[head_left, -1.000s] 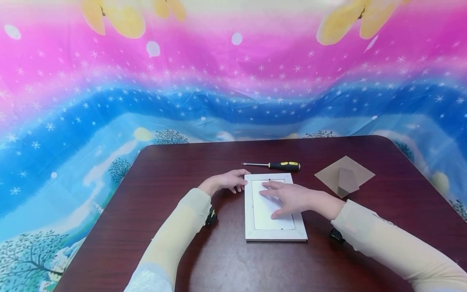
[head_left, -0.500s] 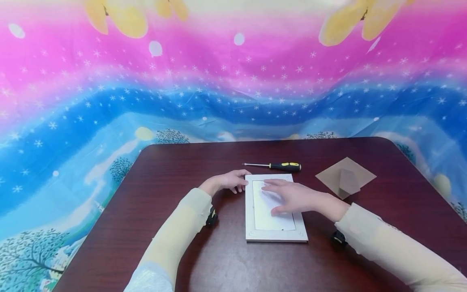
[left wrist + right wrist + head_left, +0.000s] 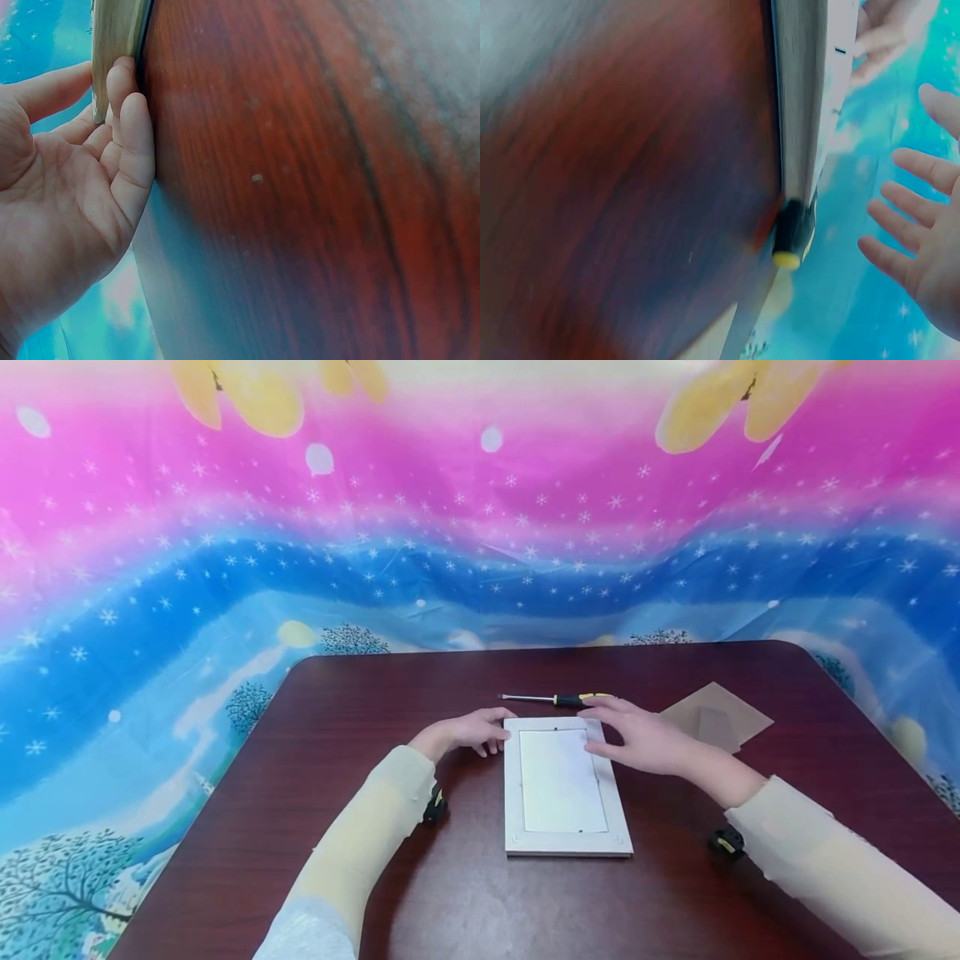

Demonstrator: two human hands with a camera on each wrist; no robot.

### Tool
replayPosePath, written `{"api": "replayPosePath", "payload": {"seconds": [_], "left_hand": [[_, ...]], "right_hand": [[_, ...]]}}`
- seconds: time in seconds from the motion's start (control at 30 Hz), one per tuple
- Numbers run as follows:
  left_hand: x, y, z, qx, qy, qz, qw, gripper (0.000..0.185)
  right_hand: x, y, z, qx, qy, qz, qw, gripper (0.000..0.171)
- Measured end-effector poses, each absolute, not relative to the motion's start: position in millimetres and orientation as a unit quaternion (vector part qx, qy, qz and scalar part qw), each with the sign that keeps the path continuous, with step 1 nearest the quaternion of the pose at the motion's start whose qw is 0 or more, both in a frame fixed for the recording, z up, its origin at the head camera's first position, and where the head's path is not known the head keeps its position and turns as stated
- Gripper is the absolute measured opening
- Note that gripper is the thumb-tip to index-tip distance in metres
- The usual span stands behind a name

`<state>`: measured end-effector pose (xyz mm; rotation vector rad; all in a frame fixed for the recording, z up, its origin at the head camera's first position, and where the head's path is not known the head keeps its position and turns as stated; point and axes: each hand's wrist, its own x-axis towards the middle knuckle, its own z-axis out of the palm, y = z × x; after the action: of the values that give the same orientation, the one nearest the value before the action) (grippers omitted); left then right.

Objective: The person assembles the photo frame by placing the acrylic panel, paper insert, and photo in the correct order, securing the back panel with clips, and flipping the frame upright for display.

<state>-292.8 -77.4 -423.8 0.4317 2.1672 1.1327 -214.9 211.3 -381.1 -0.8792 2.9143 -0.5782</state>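
A white picture frame point(image 3: 513, 802) lies flat on the table with a white sheet point(image 3: 555, 785) in its opening and small dark tabs at the opening's edges. My left hand point(image 3: 474, 731) holds the frame's far left corner; in the left wrist view the thumb lies on its upper face and curled fingers are against the wooden side point(image 3: 116, 45). Above the frame's far right corner is my right hand point(image 3: 645, 737), fingers spread. In the right wrist view that hand point(image 3: 934, 225) is apart from the frame point(image 3: 802, 90), with nothing in it.
A flat screwdriver point(image 3: 532, 698) with a black and yellow handle lies just beyond the frame, its handle partly behind the right hand. To the right lies a brown backing board point(image 3: 720, 700) with a stand leg point(image 3: 716, 731). A patterned cloth point(image 3: 480, 510) hangs behind the table.
My right hand has lifted off the sheet and moved right and away from me, over the frame's far right corner, uncovering the sheet. The left hand and frame have stayed in place.
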Motion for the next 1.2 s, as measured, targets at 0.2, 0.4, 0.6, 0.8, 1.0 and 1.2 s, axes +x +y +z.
{"api": "replayPosePath", "payload": {"seconds": [0.2,0.4,0.6,0.8,1.0,1.2], "left_hand": [[-292.2,-78.0,-423.5,0.166,0.828,0.430,0.320,0.035],[-292.1,-78.4,-422.4,0.166,0.827,0.429,0.323,0.035],[-291.3,-78.3,-422.3,0.170,0.829,0.427,0.319,0.035],[-288.5,-77.2,-420.9,0.168,0.829,0.429,0.318,0.039],[-286.9,-76.7,-419.2,0.169,0.830,0.429,0.313,0.040],[-289.4,-77.1,-423.4,0.174,0.830,0.428,0.312,0.039]], "right_hand": [[-218.9,235.0,-374.4,-0.256,0.951,-0.174,0.003,0.055],[-221.2,256.7,-366.1,-0.213,0.964,-0.156,-0.004,0.057],[-223.9,275.7,-358.0,-0.189,0.968,-0.166,0.006,0.062],[-228.9,292.6,-353.7,-0.145,0.981,-0.131,0.016,0.070],[-235.8,310.6,-357.5,-0.102,0.988,-0.110,0.036,0.075],[-238.0,324.0,-359.8,-0.067,0.991,-0.102,0.058,0.081]]}}
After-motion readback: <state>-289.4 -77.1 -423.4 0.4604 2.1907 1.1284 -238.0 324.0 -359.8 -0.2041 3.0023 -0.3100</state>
